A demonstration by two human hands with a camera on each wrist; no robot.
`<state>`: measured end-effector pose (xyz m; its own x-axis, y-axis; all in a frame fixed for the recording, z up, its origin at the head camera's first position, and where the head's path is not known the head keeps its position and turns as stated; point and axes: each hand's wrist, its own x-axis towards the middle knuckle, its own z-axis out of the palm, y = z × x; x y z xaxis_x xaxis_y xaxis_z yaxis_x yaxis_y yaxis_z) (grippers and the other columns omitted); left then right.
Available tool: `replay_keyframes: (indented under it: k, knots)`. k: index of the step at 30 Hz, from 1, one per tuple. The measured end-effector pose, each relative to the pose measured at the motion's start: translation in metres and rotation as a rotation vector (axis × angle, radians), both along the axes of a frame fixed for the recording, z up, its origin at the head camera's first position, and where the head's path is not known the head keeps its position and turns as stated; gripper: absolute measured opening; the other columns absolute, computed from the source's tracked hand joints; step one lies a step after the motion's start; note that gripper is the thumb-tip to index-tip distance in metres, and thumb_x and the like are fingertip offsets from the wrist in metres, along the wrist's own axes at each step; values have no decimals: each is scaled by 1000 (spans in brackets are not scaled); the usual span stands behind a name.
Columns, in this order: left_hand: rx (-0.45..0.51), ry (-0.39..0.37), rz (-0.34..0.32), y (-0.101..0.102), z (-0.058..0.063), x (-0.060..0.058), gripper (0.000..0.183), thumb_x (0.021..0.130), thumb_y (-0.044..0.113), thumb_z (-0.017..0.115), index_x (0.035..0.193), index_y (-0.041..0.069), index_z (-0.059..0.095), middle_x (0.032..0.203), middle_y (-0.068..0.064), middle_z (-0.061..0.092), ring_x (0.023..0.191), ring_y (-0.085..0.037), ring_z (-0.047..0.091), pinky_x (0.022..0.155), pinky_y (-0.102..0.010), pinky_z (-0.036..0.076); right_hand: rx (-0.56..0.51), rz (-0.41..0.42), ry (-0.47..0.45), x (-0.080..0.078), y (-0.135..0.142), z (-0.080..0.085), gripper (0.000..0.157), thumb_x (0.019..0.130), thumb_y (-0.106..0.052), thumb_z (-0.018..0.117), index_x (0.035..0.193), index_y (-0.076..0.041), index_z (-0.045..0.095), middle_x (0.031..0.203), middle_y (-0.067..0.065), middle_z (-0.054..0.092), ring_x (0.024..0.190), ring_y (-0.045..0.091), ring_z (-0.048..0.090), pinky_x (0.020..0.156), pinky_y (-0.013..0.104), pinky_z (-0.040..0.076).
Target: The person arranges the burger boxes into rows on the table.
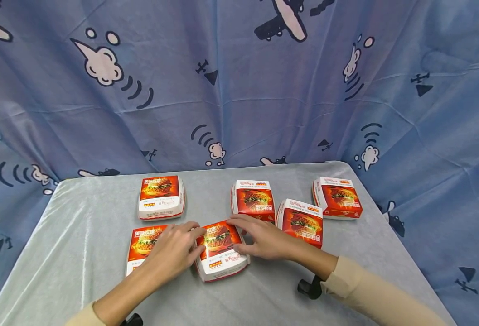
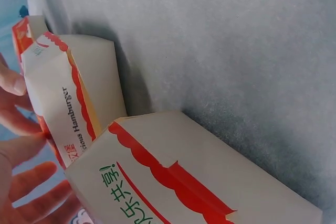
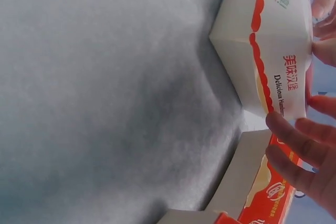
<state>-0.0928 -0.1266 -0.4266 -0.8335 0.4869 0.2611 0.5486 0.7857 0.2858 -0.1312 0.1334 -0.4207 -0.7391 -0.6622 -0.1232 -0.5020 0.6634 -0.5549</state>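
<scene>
A red-and-white hamburger box lies at the front middle of the table, between both hands. My left hand touches its left side, fingertips at the top edge and thumb lower down. From the other side, my right hand rests fingertips and thumb on its right edge. In the right wrist view, the fingers of that hand stretch out along the box's printed side. A second hamburger box lies under the left hand in the head view, partly hidden by it.
Another hamburger box lies at the back left. Toward the right are three more: a back middle box, a box beside the right forearm and a far right box. A grey cloth covers the table; a blue curtain hangs behind.
</scene>
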Motion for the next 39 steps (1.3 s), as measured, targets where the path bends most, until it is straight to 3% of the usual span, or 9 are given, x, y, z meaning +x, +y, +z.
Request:
replay_keyframes:
  k: [8, 20, 32, 39]
  knots:
    - [-29, -62, -4, 1, 0, 0, 44, 82, 35, 80, 112, 3, 74, 115, -11, 68, 89, -24, 68, 80, -43, 55, 0, -66, 4, 7, -3, -2, 63, 91, -40, 69, 147, -20, 49, 150, 5, 44, 130, 25, 48, 104, 53, 42]
    - [-14, -122, -34, 0, 1, -2, 45, 85, 30, 78, 118, 0, 71, 126, -19, 65, 99, -31, 69, 87, -56, 52, -6, -91, 10, 12, -3, -5, 67, 91, -44, 69, 149, -20, 47, 149, 5, 43, 126, 28, 51, 101, 52, 46]
    - [-19, -153, -55, -1, 2, -2, 43, 88, 26, 77, 121, -1, 69, 131, -22, 62, 110, -37, 65, 92, -59, 50, 0, -109, 30, 13, -4, -7, 66, 91, -45, 69, 149, -21, 48, 146, 5, 46, 120, 25, 54, 99, 48, 48]
    - [1, -193, -41, -1, 2, -4, 45, 88, 26, 76, 122, -2, 68, 133, -22, 60, 112, -34, 65, 94, -56, 49, -7, -105, 38, 12, -4, -7, 66, 91, -44, 68, 148, -19, 48, 146, 5, 46, 120, 26, 55, 99, 48, 48]
